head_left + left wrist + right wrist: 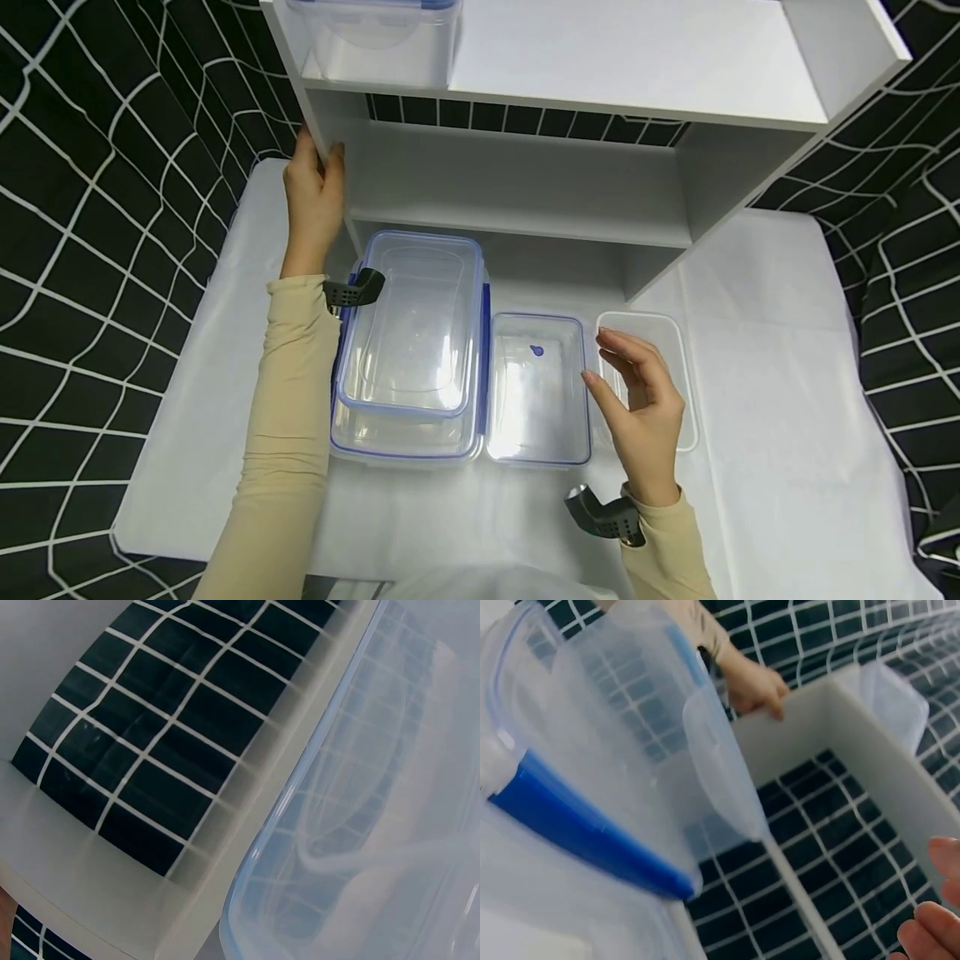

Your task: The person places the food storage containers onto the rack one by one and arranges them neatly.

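A white-covered bench [795, 375] carries everything. Largest on it is the white shelf unit [517, 175], standing toward the bench's far edge. Before its left side sits a big clear container [408, 456] with blue clips along its sides. A smaller clear container [412, 333], blue-rimmed, is stacked on it, set toward its far end. A clear box [378, 50] with blue at its top, cut by the frame, stands at the left end of the unit's upper board. Just right of the stack lies a low blue-rimmed container [536, 408]; right of that, a white-rimmed container [684, 367], partly hidden by the right hand [641, 408]. That hand's fingers are gently bent and together, thumb apart, pinching nothing. The left hand [313, 196] grips the unit's left panel between thumb and fingers. Smallest is a blue piece [537, 350] at the low container; whether inside or beneath, I cannot tell.
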Action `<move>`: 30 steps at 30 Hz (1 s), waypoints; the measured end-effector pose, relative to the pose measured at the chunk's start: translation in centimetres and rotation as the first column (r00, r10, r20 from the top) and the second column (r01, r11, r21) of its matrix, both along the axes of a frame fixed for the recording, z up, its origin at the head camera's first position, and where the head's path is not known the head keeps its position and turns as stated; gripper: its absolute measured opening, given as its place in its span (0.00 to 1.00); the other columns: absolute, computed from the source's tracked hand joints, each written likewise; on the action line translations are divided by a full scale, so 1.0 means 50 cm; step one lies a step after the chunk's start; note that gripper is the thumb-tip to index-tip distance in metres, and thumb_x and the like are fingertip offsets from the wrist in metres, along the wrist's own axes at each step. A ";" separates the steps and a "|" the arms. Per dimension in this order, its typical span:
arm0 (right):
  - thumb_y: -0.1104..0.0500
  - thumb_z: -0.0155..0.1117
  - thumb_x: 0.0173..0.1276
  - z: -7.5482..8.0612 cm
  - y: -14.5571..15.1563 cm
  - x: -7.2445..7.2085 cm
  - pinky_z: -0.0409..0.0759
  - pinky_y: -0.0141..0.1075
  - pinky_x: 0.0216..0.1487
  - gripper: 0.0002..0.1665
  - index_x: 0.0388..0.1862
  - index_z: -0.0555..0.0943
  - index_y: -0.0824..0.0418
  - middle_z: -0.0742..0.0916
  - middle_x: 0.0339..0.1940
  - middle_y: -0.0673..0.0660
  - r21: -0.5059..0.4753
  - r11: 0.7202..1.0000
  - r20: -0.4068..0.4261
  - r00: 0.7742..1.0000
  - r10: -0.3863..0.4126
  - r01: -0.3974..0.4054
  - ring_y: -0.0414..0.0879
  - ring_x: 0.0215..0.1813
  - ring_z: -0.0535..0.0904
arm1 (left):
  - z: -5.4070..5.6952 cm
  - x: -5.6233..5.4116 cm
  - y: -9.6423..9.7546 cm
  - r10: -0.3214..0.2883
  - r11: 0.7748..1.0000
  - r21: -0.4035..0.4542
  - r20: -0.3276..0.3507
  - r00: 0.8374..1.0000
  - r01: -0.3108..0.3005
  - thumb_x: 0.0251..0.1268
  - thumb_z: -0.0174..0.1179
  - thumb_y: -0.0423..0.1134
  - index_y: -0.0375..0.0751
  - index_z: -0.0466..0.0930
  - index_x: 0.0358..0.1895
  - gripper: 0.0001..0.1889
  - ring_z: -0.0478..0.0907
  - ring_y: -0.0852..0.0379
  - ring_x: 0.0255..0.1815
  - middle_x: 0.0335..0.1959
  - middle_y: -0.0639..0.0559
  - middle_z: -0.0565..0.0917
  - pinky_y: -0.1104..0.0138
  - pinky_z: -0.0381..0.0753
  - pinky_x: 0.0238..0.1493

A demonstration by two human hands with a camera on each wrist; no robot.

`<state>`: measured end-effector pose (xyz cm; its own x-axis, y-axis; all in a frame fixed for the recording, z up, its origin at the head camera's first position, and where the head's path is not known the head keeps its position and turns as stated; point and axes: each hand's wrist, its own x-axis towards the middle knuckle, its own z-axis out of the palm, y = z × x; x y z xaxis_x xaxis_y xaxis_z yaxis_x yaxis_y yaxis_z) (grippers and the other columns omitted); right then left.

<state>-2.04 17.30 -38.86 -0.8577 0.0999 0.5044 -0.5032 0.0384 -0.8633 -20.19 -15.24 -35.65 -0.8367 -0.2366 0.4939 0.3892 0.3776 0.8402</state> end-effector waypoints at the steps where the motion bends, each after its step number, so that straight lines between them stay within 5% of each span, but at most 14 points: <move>1: 0.88 0.59 0.47 -0.004 0.006 0.003 0.73 0.40 0.57 0.26 0.50 0.72 0.85 0.79 0.50 0.67 0.002 1.000 0.008 1.000 -0.015 0.015 0.56 0.55 0.75 | -0.001 -0.001 0.000 -0.001 1.000 -0.002 -0.006 1.000 0.001 0.70 0.47 0.27 0.24 0.68 0.58 0.16 0.75 0.49 0.56 0.55 0.34 0.77 0.65 0.73 0.56; 15: 0.87 0.61 0.48 -0.043 0.085 0.040 0.72 0.35 0.57 0.27 0.51 0.75 0.81 0.79 0.50 0.67 0.112 0.964 0.080 0.965 -0.251 0.242 0.51 0.53 0.76 | -0.006 0.000 0.004 -0.001 1.000 0.002 0.006 1.000 0.001 0.70 0.47 0.27 0.26 0.67 0.60 0.17 0.73 0.50 0.58 0.57 0.36 0.76 0.65 0.72 0.58; 30: 0.79 0.67 0.53 -0.064 0.165 0.071 0.73 0.29 0.55 0.27 0.54 0.76 0.73 0.81 0.51 0.61 0.375 0.844 0.239 0.840 -0.487 0.383 0.40 0.53 0.77 | -0.003 0.003 0.003 -0.005 1.000 0.028 0.007 1.000 0.005 0.71 0.46 0.28 0.24 0.67 0.58 0.16 0.74 0.50 0.56 0.55 0.35 0.77 0.65 0.73 0.56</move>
<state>1.50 25.55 -42.06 -0.8761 0.3896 0.2839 -0.0758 0.4703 -0.8792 -20.06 -15.11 -35.81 -0.8412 -0.2461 0.4815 0.3852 0.3521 0.8530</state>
